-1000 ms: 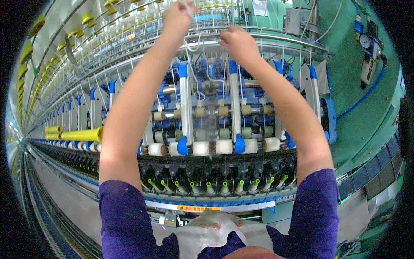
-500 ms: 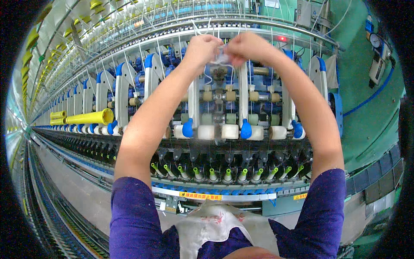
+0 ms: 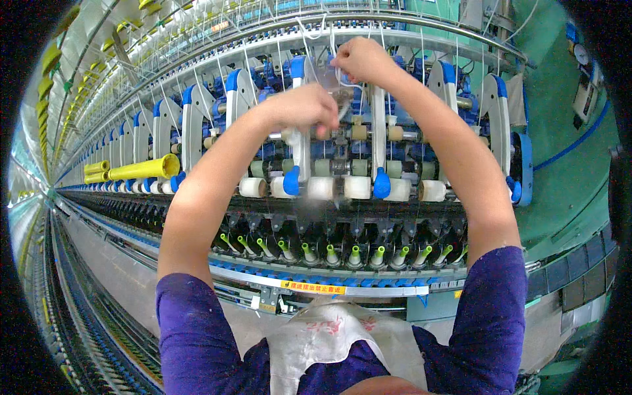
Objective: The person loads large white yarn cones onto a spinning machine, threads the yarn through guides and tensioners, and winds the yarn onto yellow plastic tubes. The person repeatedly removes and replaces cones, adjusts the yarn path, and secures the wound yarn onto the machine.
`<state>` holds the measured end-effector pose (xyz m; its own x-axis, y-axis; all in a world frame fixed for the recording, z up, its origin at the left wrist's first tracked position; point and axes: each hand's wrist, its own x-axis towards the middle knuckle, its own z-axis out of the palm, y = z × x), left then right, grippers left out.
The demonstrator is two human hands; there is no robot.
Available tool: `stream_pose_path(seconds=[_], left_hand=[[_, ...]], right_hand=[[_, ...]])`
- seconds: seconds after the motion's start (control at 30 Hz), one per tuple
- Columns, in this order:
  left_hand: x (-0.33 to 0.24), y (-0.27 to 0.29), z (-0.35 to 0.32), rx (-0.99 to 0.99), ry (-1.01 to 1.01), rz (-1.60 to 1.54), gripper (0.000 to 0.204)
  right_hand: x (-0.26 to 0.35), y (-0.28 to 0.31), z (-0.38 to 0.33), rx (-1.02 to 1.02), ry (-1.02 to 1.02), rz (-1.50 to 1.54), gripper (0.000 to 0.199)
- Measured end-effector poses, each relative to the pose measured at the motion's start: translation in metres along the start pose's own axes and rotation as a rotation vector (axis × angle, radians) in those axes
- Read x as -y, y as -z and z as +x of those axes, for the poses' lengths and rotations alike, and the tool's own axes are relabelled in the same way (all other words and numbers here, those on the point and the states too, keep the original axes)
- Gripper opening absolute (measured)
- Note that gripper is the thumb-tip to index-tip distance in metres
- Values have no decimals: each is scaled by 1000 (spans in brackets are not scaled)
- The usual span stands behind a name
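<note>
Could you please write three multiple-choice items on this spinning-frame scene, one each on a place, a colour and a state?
1. Where is the yellow tube?
A. Left of both hands
B. Between the hands
C. Right of the right hand

2. What colour are the person's sleeves?
A. Green
B. Purple
C. White

3. How is the left hand held?
A. Flat and open
B. Fingers curled closed
C. Resting on the apron

Answers: 1 A, the tube lies far left on the frame; 2 B, both short sleeves are purple; 3 B, its fingers curl in beside the right hand, which pinches a white thread.
</note>
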<state>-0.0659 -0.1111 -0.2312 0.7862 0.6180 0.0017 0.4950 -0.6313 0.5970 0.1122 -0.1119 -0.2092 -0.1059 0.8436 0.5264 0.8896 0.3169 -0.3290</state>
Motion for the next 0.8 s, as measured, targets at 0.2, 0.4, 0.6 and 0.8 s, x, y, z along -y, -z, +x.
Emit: stream_pose_path(seconds=[0.2, 0.4, 0.6, 0.8], left_hand=[[7, 0, 0, -271, 5, -29, 26], [13, 7, 22, -580, -23, -342, 22], [15, 6, 27, -699, -154, -14, 25], [11, -4, 30, -535, -142, 597, 20]], right_hand=[[8, 2, -3, 20, -27, 92, 29], [14, -4, 1, -83, 94, 46, 27], [12, 0, -1, 27, 41, 198, 27], [2, 13, -6, 49, 67, 174, 16]])
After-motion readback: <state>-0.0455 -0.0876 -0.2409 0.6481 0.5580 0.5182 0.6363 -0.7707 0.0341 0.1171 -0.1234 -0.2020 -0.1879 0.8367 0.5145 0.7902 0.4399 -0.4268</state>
